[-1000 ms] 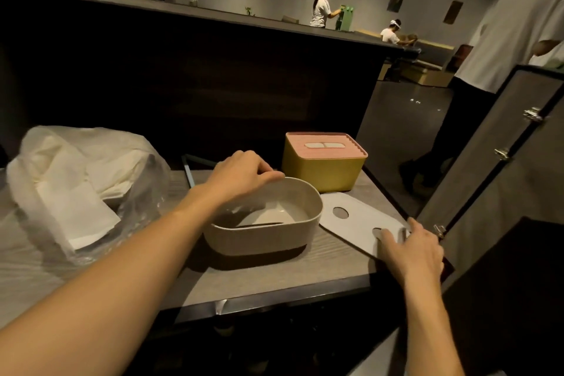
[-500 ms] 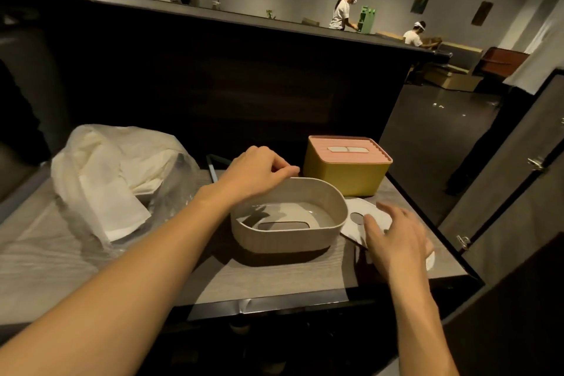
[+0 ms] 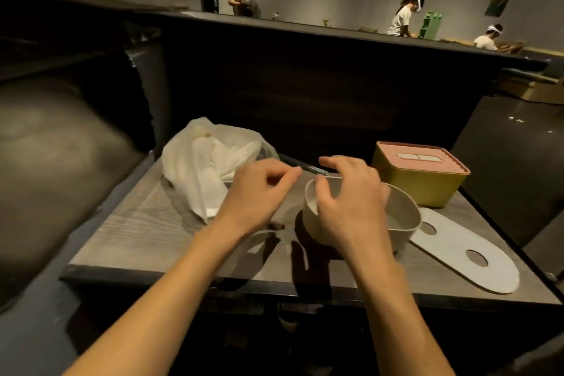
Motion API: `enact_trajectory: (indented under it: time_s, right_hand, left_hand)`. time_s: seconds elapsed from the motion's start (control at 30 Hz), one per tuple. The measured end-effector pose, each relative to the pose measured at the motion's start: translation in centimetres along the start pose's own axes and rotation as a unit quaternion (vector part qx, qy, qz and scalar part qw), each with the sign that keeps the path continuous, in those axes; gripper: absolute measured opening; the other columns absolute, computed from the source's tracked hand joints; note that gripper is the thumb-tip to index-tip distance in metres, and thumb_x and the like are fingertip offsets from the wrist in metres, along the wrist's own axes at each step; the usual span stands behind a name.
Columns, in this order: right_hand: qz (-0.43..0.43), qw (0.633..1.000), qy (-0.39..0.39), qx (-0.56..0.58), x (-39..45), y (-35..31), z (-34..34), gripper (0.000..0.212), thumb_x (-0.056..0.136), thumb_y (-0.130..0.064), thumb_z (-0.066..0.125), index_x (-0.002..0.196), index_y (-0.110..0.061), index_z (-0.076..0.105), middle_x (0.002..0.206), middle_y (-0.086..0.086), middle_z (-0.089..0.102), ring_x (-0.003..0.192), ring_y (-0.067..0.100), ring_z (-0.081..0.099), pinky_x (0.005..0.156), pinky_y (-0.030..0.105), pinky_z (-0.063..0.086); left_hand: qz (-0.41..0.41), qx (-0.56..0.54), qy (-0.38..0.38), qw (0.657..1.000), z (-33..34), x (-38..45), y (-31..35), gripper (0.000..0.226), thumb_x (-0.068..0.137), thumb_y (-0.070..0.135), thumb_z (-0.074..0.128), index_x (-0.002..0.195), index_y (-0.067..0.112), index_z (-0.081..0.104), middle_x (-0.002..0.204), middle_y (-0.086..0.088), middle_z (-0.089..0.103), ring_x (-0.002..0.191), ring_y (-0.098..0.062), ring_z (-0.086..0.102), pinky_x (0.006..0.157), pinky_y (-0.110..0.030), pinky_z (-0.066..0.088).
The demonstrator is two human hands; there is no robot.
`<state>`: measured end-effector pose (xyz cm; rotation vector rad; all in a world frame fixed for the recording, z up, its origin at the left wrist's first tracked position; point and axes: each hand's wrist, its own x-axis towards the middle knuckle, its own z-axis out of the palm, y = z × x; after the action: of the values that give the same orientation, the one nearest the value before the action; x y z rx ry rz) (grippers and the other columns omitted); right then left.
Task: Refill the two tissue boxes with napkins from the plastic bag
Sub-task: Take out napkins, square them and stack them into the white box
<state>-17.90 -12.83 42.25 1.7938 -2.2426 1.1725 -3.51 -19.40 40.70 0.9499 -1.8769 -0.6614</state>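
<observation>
The grey wood-grain desk [image 3: 131, 232] carries a plastic bag of napkins [image 3: 207, 168], an open beige box [image 3: 403, 220], its flat lid [image 3: 470, 256] and a pink-lidded yellow box [image 3: 427, 183].

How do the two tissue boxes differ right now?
The beige box is open, its flat white lid lying on the table beside it; the yellow box is closed under a pink slotted lid. The beige box is rounded and nearer; the yellow box is squarer and farther back. Both stand upright on the table.

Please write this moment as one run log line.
left hand: open, near bag | right hand: open, over box | lid: off
</observation>
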Motion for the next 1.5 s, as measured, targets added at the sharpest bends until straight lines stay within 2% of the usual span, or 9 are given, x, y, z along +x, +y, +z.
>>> enact_trajectory:
  time_s: [0.1,0.17,0.3,0.57,0.77,0.87,1.03,1.2,1.5]
  right_hand:
    - [-0.091,0.992,-0.044,0.081,-2.1,-3.8,1.9,0.028,0.103,-0.028,0.056,0.13,-0.034,0.063,0.127,-0.017,0.059,0.123,0.0,0.048,0.109,0.027,0.041]
    - [-0.108,0.982,-0.098,0.123,-2.7,-5.7,3.3,0.029,0.103,-0.018,0.055,0.128,-0.029,0.066,0.122,-0.013,0.064,0.115,0.001,0.057,0.102,0.024,0.048]
    - [-0.108,0.962,-0.24,0.074,-1.2,-8.3,7.9,0.046,0.098,0.0,0.055,0.14,-0.019,0.061,0.136,0.006,0.064,0.127,0.024,0.06,0.106,0.042,0.052]
    - [-0.067,0.961,-0.267,-0.018,2.3,-9.5,12.6,0.042,0.097,-0.031,0.066,0.127,-0.006,0.053,0.125,0.016,0.064,0.112,0.037,0.062,0.087,0.041,0.049]
    - [-0.18,0.978,-0.105,0.018,4.0,-9.9,12.5,0.015,0.101,-0.024,0.057,0.106,-0.013,0.068,0.096,0.006,0.07,0.089,0.025,0.066,0.079,0.042,0.057]
    - [-0.219,0.973,-0.054,-0.059,5.8,-10.2,12.7,0.024,0.099,-0.022,0.059,0.121,-0.012,0.062,0.115,0.01,0.066,0.108,0.027,0.062,0.094,0.042,0.051]
    - [-0.155,0.946,-0.178,-0.221,7.1,-9.5,13.2,0.064,0.107,-0.04,0.044,0.156,-0.003,0.027,0.15,0.025,0.041,0.134,0.038,0.044,0.109,0.044,0.035]
    - [-0.14,0.947,-0.143,-0.251,7.4,-9.5,13.8,0.031,0.101,-0.031,0.05,0.122,-0.013,0.063,0.124,0.015,0.066,0.116,0.034,0.057,0.095,0.042,0.039]
    - [-0.051,0.957,-0.232,-0.166,8.1,-8.7,15.2,0.055,0.104,-0.041,0.046,0.144,-0.004,0.052,0.15,0.025,0.045,0.137,0.038,0.041,0.108,0.046,0.036]
  left_hand:
    - [-0.058,-0.09,0.123,0.987,-1.2,-2.7,-2.2,0.018,0.103,0.027,0.06,0.1,0.024,0.078,0.096,0.008,0.076,0.094,-0.007,0.07,0.088,-0.035,0.058]
    - [-0.145,-0.156,0.178,0.961,-1.9,-3.1,-3.6,0.029,0.106,0.032,0.053,0.128,0.022,0.069,0.123,0.008,0.07,0.116,-0.008,0.064,0.105,-0.039,0.052]
    - [-0.186,-0.238,0.213,0.929,-4.1,-3.2,-3.5,0.051,0.112,0.031,0.034,0.161,0.023,0.025,0.165,0.008,0.03,0.148,-0.005,0.031,0.125,-0.034,0.025]
    - [-0.195,-0.315,0.203,0.906,-6.5,-2.7,-3.1,0.047,0.112,0.025,0.035,0.159,0.025,0.03,0.162,0.012,0.036,0.142,0.004,0.036,0.121,-0.025,0.027]
    - [-0.207,-0.33,0.16,0.907,-6.5,-0.9,-2.3,0.044,0.112,0.025,0.037,0.154,0.013,0.041,0.155,0.002,0.049,0.143,-0.01,0.044,0.12,-0.03,0.034]
    - [-0.203,-0.341,0.153,0.905,-6.0,-0.1,-1.5,0.035,0.112,0.021,0.036,0.141,0.018,0.054,0.125,0.012,0.069,0.126,-0.003,0.057,0.099,-0.015,0.045]
    - [-0.207,-0.345,0.176,0.898,-6.1,0.3,-2.0,0.048,0.111,0.021,0.038,0.158,0.01,0.031,0.162,-0.004,0.04,0.149,-0.015,0.037,0.125,-0.035,0.028]
    - [-0.219,-0.357,0.196,0.887,-6.4,0.5,-2.6,0.048,0.11,0.023,0.042,0.155,0.007,0.039,0.159,-0.005,0.044,0.145,-0.015,0.043,0.123,-0.036,0.032]
    - [-0.26,-0.39,0.216,0.856,-5.4,0.6,-3.4,0.034,0.106,0.016,0.048,0.138,0.006,0.056,0.145,-0.011,0.057,0.135,-0.023,0.053,0.118,-0.035,0.039]
